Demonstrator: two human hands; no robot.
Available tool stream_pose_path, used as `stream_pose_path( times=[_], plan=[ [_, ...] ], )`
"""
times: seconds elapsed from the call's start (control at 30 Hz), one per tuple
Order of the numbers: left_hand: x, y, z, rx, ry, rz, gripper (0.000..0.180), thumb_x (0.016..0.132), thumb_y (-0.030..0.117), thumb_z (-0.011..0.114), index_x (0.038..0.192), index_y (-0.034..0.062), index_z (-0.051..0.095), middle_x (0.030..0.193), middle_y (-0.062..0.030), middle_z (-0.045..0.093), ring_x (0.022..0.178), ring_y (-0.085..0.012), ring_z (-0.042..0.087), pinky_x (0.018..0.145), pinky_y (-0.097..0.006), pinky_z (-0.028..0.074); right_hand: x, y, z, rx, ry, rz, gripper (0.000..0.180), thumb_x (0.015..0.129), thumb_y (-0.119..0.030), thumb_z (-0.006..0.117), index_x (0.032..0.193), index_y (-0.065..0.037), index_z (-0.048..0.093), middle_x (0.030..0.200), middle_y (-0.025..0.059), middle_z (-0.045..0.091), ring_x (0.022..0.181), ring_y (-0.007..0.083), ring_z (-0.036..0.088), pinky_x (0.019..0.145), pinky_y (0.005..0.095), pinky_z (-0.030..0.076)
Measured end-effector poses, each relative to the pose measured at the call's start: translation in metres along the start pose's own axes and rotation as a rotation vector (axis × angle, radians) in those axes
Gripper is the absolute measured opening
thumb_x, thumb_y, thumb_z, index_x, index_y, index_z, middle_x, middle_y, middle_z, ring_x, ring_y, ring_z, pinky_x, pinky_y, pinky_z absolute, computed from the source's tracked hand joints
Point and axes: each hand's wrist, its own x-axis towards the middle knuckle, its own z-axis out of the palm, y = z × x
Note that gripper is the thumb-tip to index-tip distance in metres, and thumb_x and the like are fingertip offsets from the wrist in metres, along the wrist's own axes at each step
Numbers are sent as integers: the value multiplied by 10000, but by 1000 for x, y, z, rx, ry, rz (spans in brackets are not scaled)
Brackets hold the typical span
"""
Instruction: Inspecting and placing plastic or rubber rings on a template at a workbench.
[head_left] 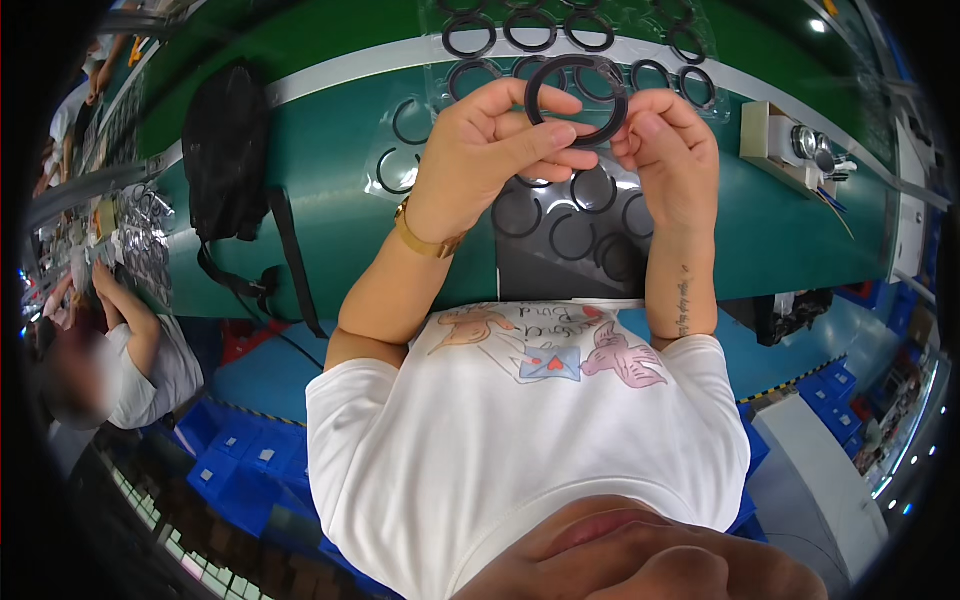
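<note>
A black ring is held up over the table, with a clear, glossy patch at its upper right. My left hand grips its left and lower side, the thumb lying across the lower rim and the fingers behind. At the ring's right rim, my right hand is closed in a pinch; its fingertips partly hide what lies between them. Under my hands, several thin dark rings lie on a dark sheet. Beyond the held ring is a clear plastic tray with several black rings in it.
Left on the green table lies a black bag with loose straps. More thin rings rest on clear film beside my left wrist. An open box with metal cylinders stands at right. Another person sits at far left, near blue bins.
</note>
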Motion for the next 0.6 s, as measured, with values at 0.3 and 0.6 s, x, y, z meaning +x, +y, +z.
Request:
stream_pose_path(
  times=[0.3,0.6],
  plan=[
    [-4,-6,-2,-16,22,-10,260,856,1,603,1096,-76,538,964,-202,667,823,-278,693,687,-261,586,-1,4,5,3,1,34,202,876,-72,598,1060,8,617,836,48,653,703,77,592,583,188,431],
    [-4,-7,-1,-8,5,-4,279,837,-25,622,1099,-70,538,974,-191,663,830,-264,692,694,-250,580,3,6,3,67,-20,60,198,876,-69,597,1057,6,623,820,39,649,691,69,582,575,186,428]
  ],
)
